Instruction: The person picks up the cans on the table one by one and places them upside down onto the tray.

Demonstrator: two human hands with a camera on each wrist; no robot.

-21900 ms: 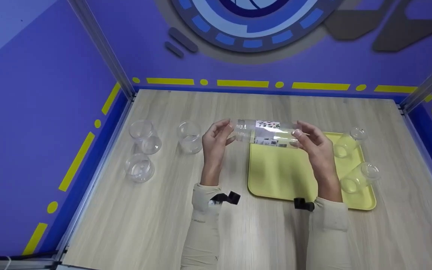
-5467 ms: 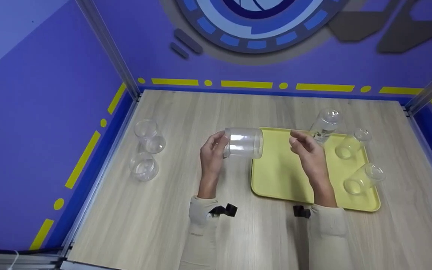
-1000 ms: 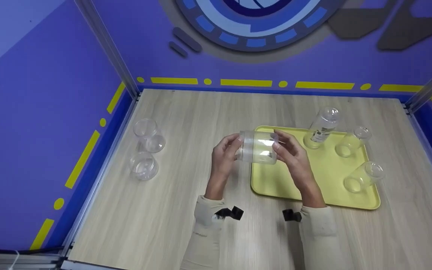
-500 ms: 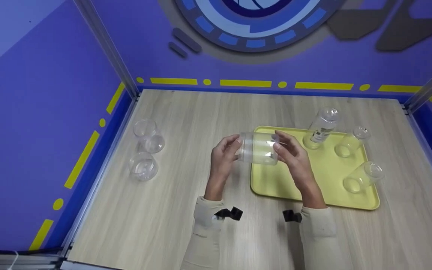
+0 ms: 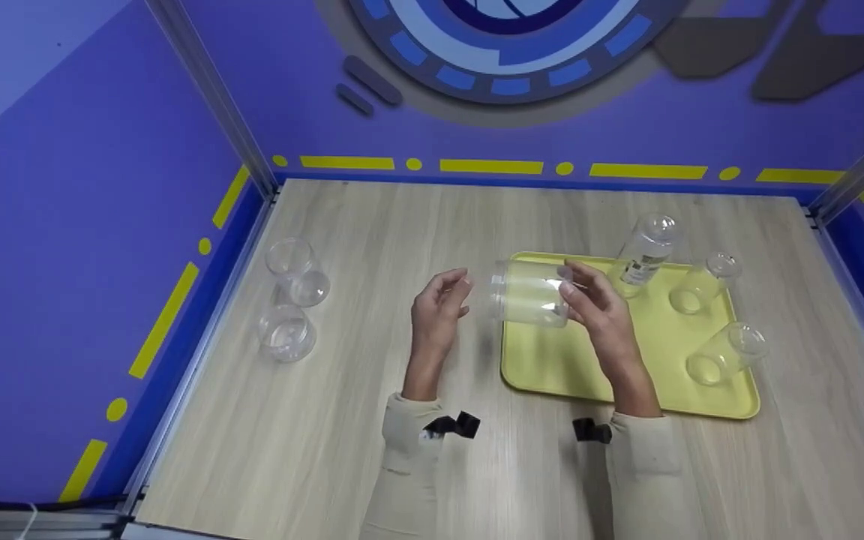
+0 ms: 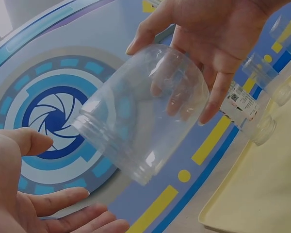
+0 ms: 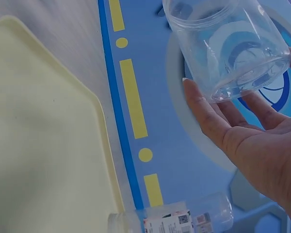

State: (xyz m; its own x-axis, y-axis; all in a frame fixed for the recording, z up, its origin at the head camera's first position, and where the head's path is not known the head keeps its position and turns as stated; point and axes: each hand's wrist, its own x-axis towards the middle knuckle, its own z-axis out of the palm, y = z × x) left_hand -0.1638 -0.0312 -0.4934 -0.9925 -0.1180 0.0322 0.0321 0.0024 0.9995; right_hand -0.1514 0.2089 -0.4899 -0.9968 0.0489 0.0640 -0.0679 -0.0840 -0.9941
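Observation:
A clear, wide-mouthed plastic jar (image 5: 528, 294) lies sideways in the air over the left part of the yellow tray (image 5: 559, 367). My right hand (image 5: 603, 319) grips it round the base, thumb on the near side. Its threaded mouth points left, toward my left hand (image 5: 436, 319). That hand is apart from the jar, with relaxed fingers and nothing in them. In the left wrist view a gap shows between the left fingers (image 6: 63, 200) and the jar's mouth; the right fingers show through the clear wall.
On the tray stand a clear bottle with a label (image 5: 643, 259) at the back, and two smaller clear containers, one behind (image 5: 704, 285) and one in front (image 5: 727, 354). More clear jars (image 5: 287, 334) stand on the table's left side. Purple panels border the table.
Earlier the labelled bottle was in both hands; it now stands on the tray. My left hand took up the jar, both hands held it, then the left let go and the right drew it rightward.

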